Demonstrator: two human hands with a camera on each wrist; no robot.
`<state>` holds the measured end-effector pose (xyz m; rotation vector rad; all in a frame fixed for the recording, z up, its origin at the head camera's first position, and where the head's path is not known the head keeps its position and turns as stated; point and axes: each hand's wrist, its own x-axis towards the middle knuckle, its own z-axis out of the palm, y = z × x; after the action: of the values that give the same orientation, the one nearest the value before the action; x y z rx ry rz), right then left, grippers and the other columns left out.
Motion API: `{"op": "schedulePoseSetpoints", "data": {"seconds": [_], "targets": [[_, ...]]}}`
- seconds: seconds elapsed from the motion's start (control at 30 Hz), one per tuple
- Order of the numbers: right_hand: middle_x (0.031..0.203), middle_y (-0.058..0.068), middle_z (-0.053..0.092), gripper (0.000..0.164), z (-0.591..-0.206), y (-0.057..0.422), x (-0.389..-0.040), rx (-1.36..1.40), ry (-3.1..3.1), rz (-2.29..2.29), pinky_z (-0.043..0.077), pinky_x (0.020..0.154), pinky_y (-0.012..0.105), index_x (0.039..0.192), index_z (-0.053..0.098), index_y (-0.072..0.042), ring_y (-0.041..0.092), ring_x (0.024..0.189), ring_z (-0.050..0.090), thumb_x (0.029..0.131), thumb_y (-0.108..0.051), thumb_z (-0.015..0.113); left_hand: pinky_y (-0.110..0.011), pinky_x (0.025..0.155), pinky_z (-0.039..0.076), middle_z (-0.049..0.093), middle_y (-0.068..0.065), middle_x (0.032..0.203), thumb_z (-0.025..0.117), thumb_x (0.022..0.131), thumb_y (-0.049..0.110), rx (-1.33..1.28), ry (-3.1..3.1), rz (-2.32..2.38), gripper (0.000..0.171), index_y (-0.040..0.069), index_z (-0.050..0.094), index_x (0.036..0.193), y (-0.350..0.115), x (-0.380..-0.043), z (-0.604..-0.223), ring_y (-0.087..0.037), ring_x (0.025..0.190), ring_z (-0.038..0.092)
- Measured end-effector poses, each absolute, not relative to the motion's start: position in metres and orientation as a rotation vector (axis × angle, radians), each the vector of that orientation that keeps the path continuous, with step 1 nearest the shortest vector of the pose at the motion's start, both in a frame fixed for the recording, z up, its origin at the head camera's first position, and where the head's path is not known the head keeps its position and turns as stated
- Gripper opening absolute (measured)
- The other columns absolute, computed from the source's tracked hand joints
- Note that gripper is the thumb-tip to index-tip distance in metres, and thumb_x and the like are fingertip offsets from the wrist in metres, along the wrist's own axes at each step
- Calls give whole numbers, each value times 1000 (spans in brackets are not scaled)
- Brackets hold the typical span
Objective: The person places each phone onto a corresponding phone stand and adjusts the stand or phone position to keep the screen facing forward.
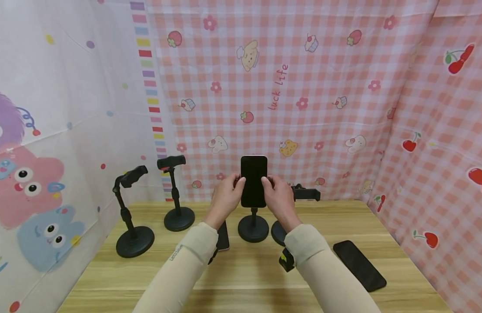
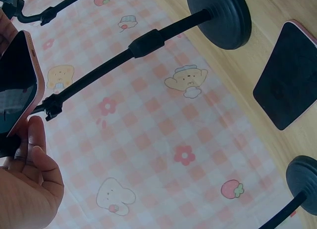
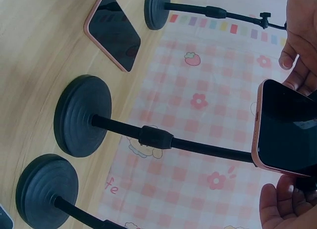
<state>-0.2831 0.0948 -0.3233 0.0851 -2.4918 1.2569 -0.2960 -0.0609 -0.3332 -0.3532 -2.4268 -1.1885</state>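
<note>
A smartphone (image 1: 254, 187) with a pink rim stands upright at the top of a black phone stand (image 1: 253, 230), its dark screen facing me. My left hand (image 1: 227, 194) grips its left edge, thumb at the front and fingers behind. On the opposite edge my right hand (image 1: 279, 198) holds it the same way. The stand's clamp is hidden behind the phone in the head view. In the left wrist view, the stand's pole (image 2: 106, 70) runs up to the phone's back. The right wrist view shows the phone's lower edge (image 3: 256, 125) beside the pole.
Two black stands, one nearer (image 1: 134, 241) and one farther (image 1: 179, 217), stand at the left. Another stand's clamp (image 1: 306, 194) shows behind my right hand. One phone (image 1: 359, 265) lies at the right; another (image 1: 223, 237) lies partly under my left forearm. A checked cloth (image 1: 327, 126) hangs behind.
</note>
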Motion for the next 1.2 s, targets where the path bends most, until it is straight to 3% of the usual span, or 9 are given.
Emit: {"op": "schedulePoseSetpoints", "data": {"seconds": [0.23,0.5,0.7,0.93,1.2], "targets": [[94,11,64,36,-326,95,-282,66,-2467,1310,44,70,40,115,63,-12,27,81,54,101,-39,44,-38,63,49,66,-9,84,51,98,32,-346,-2383,-1254,29,9,64,108,-59,-296,-335,-21,71,56],[111,13,66,39,-327,96,-282,65,-2450,1345,48,83,49,122,62,-12,27,94,57,101,-39,44,-35,63,48,65,-8,85,51,98,32,-344,-2366,-1333,29,9,64,108,-58,-298,-336,-21,73,55],[110,10,65,38,-328,96,-281,59,-2454,1366,48,83,48,122,61,-14,26,93,56,100,-40,45,-38,66,51,65,-8,86,52,97,31,-342,-2364,-1367,29,9,64,113,-58,-297,-338,-21,75,56],[110,10,65,37,-327,97,-281,49,-2457,1394,47,84,47,122,62,-16,26,93,56,100,-40,45,-43,80,56,67,-9,100,54,97,30,-365,-2374,-1431,33,10,60,122,-57,-296,-338,-20,85,59],[105,11,64,35,-325,97,-276,79,-2459,1445,48,77,45,122,60,-16,27,89,55,99,-40,47,-45,81,55,64,-11,100,55,96,29,-391,-2376,-1440,36,7,58,125,-58,-298,-342,-21,87,59]]}}
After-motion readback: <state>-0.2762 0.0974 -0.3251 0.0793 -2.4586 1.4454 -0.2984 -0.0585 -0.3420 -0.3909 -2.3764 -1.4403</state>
